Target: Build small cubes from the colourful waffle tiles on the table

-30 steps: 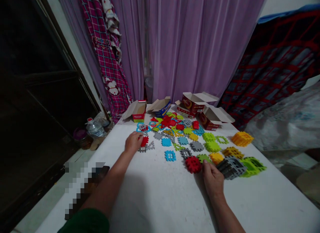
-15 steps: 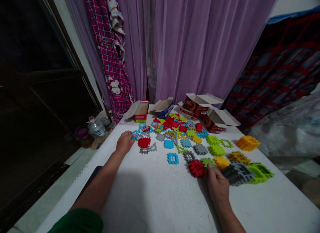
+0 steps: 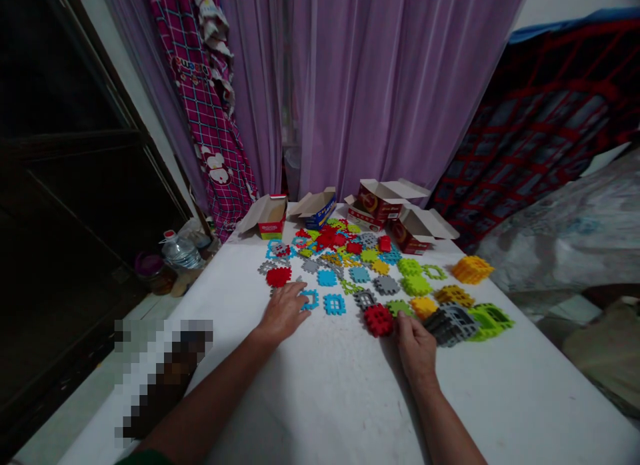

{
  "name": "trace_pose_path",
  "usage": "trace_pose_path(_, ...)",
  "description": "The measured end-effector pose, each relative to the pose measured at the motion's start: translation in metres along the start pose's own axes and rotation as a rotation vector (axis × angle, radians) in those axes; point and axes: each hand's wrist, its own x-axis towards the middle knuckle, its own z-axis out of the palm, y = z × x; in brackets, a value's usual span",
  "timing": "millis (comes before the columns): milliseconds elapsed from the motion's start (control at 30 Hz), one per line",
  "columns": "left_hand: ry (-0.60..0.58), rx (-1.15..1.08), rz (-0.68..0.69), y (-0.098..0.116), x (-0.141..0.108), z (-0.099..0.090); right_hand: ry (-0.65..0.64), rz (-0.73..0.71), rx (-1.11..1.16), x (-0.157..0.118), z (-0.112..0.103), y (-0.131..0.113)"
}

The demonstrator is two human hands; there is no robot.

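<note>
Purple curtains [image 3: 400, 85] back the surface [image 3: 340, 392] where, just below picture centre, your left hand [image 3: 284, 313], fingers spread, seems to be placing the blue square [image 3: 315, 299], likely calling next for clean release, while your right hand [image 3: 417, 348] curls by red pieces [image 3: 379, 320], grip unclear.

The light was dim and flat, leaving the white table [image 3: 345, 385] greyish and the door [image 3: 55, 152] at nine o'clock nearly black. A narrow shadow [image 3: 405, 392] edged the right forearm [image 3: 443, 418] toward five o'clock. Wide-angle stretching slanted the margins; plastic sheeting [image 3: 550, 225] at three looked soft; coarse pixel blocks [image 3: 170, 378] masked eight.
</note>
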Motion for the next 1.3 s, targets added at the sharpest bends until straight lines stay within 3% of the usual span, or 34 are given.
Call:
trace_pose_path(300,0.011,-0.101,-0.055,-0.024,-0.011,-0.006,-0.003,-0.008,0.019,0.001,0.001,0.003)
trace_pose_path(633,-0.056,-0.025,-0.058,0.007,0.002,0.001,-0.028,0.001,-0.028,0.006,-0.002,0.015)
trace_pose_path(833,-0.130,-0.011,0.064,-0.010,0.011,-0.013,-0.034,0.000,-0.011,0.006,-0.002,0.014)
trace_pose_path(933,-0.113,0.012,0.055,-0.018,0.011,-0.020,-0.038,-0.014,-0.008,0.006,-0.002,0.013)
trace_pose_path(1167,-0.097,0.001,-0.033,0.001,-0.001,-0.019,-0.029,-0.006,-0.018,0.005,-0.002,0.011)
trace_pose_path(1300,-0.149,0.013,-0.069,0.000,-0.004,-0.023,-0.047,-0.001,-0.024,0.006,-0.003,0.004)
